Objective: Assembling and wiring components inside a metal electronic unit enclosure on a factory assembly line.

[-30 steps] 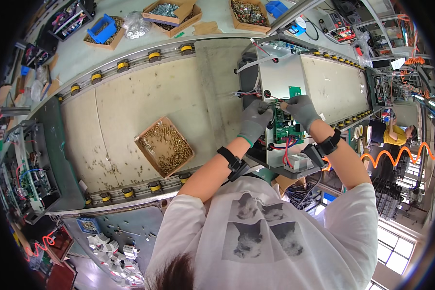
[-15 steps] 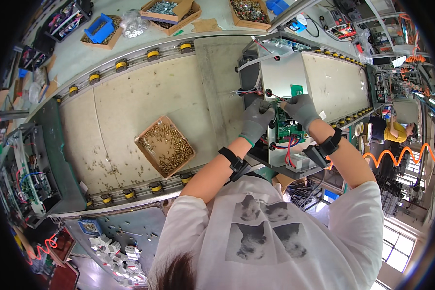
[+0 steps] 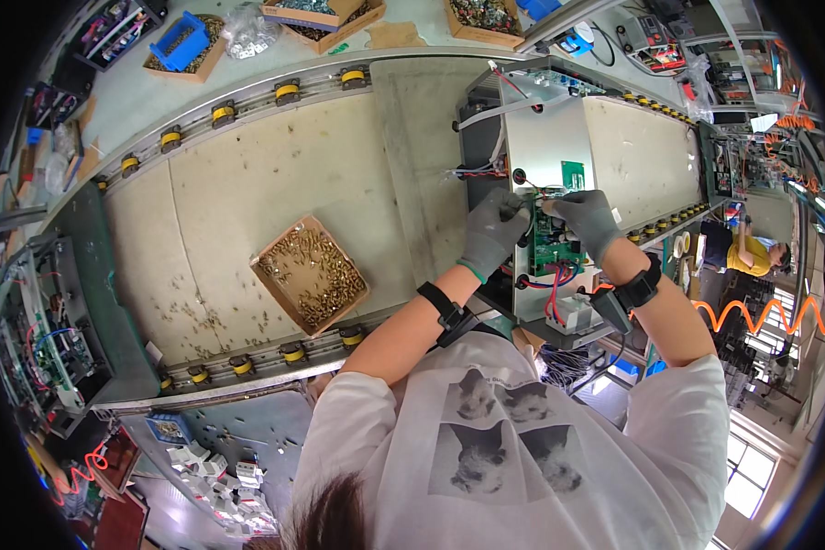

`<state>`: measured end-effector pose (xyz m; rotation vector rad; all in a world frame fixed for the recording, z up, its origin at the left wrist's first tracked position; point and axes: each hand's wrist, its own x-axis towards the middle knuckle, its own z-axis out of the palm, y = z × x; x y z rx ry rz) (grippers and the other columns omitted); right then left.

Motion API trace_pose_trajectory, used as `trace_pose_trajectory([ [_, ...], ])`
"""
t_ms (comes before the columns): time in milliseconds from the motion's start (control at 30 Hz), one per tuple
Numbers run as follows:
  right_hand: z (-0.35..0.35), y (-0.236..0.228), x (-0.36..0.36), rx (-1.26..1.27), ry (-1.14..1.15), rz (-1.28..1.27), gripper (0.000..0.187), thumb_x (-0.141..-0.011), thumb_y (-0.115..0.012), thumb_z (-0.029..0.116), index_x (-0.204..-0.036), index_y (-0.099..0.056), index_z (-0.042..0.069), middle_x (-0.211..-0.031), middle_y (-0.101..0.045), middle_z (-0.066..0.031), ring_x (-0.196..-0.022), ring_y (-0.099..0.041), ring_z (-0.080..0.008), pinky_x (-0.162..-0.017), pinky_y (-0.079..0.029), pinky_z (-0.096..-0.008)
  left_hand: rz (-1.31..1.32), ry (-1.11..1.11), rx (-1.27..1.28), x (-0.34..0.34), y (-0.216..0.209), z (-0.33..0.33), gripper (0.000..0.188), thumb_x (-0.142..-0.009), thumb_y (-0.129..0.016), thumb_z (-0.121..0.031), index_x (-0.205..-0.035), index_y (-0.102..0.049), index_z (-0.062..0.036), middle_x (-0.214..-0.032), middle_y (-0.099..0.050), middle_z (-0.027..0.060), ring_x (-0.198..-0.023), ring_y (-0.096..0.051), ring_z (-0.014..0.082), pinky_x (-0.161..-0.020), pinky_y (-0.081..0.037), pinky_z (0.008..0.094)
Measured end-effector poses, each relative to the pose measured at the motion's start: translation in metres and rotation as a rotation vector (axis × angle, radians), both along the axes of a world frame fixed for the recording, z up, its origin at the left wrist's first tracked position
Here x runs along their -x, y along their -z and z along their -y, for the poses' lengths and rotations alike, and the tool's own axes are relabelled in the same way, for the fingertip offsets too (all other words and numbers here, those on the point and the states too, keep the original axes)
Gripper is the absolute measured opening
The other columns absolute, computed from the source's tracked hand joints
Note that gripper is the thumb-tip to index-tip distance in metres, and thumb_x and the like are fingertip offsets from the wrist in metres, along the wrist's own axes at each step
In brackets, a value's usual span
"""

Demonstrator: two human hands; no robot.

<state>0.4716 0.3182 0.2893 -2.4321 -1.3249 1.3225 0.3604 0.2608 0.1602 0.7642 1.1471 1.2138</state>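
A metal chassis (image 3: pixel 550 142) stands on the conveyor, with a green circuit board (image 3: pixel 550 252) fixed in it. Over the board's upper part, my left hand (image 3: pixel 497 231), in a grey glove, has its fingers closed on a thin dark cable (image 3: pixel 528 216). My right hand (image 3: pixel 588 225), gloved alike, pinches close by; its fingertips hide what they hold. A smaller green board (image 3: pixel 573 174) sits above the hands. Red and blue wires (image 3: pixel 556 282) run below them.
A cardboard box of brass-coloured fasteners (image 3: pixel 312 275) lies on the conveyor bed (image 3: pixel 275 174), with loose bits scattered to its left. Yellow-and-black rollers (image 3: pixel 287 92) line both rails. Parts boxes stand on the far bench. An orange coiled hose (image 3: pixel 765 316) hangs at right, where another person (image 3: pixel 748 250) is visible.
The chassis and both hands appear slightly farther right, while the fastener box appears slightly farther left. Both hands stay at the board with closed fingers.
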Motion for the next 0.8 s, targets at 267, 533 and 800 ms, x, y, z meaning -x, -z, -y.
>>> trace_pose_trajectory([
  [267,-0.01,0.009,-0.008,-0.072,-0.392,0.262,0.032,-0.073,-0.071,0.028,-0.062,-0.067,-0.002,-0.048,-0.055,-0.0074,-0.045,-0.051,-0.0147,-0.049,-0.043,-0.0309,0.064,0.02,0.023,0.002,-0.002,0.001,0.017,-0.078,-0.065,-0.015,-0.088,-0.058,-0.0039,-0.07,-0.063,0.0063,-0.063,-0.059,0.0107,-0.06,-0.049,0.0261],
  [533,-0.009,0.008,0.01,-0.16,-0.533,0.4,0.03,-0.072,-0.069,0.027,-0.063,-0.067,-0.002,-0.049,-0.056,-0.0119,-0.046,-0.056,-0.0186,-0.052,-0.046,-0.0324,0.024,0.111,-0.041,0.008,-0.001,-0.005,0.014,-0.08,-0.063,-0.011,-0.088,-0.057,-0.0014,-0.073,-0.06,0.0028,-0.065,-0.054,0.0078,-0.06,-0.046,0.0244],
  [800,-0.004,0.012,-0.005,-0.048,-0.242,0.088,0.028,-0.076,-0.069,0.024,-0.072,-0.065,-0.004,-0.053,-0.057,-0.0076,-0.048,-0.056,-0.0144,-0.046,-0.044,-0.0296,-0.212,0.114,-0.161,0.007,-0.011,-0.005,0.024,-0.077,-0.063,-0.015,-0.096,-0.057,-0.002,-0.09,-0.061,0.0146,-0.077,-0.063,0.027,-0.069,-0.05,0.0355],
])
